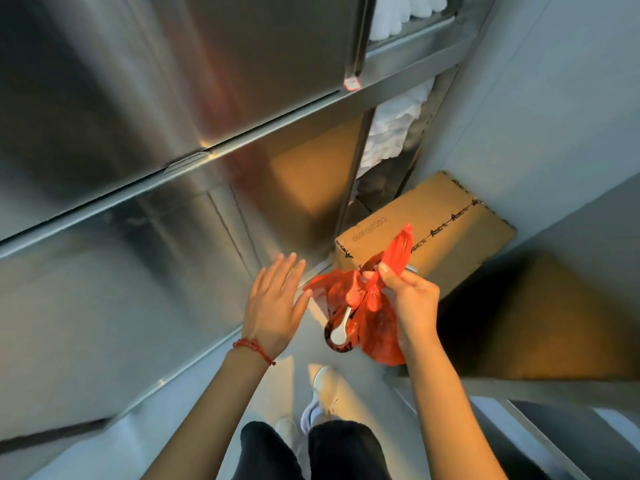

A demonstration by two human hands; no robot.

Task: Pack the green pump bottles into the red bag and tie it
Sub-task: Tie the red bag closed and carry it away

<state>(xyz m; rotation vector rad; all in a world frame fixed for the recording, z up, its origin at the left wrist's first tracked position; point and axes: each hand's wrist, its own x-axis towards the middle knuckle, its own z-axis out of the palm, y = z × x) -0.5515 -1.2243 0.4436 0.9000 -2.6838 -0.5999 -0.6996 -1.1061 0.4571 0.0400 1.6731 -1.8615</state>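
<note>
The red bag [375,323] hangs in the air in front of me, bulging below its gathered neck. My right hand [408,299] pinches one red handle strip that sticks up past the fingers. A white pump head [339,332] pokes out of the bag's left opening; the bottle bodies are hidden inside. My left hand [277,299] is spread flat with straight fingers just left of the bag, its fingertips close to the loose red flap, holding nothing. A red string bracelet circles my left wrist.
A closed cardboard box [429,233] sits on the floor behind the bag. Stainless steel cabinet doors [138,150] fill the left side. Folded white cloths [391,133] lie on shelves at the back. My legs and white shoes [322,386] stand on the grey floor below.
</note>
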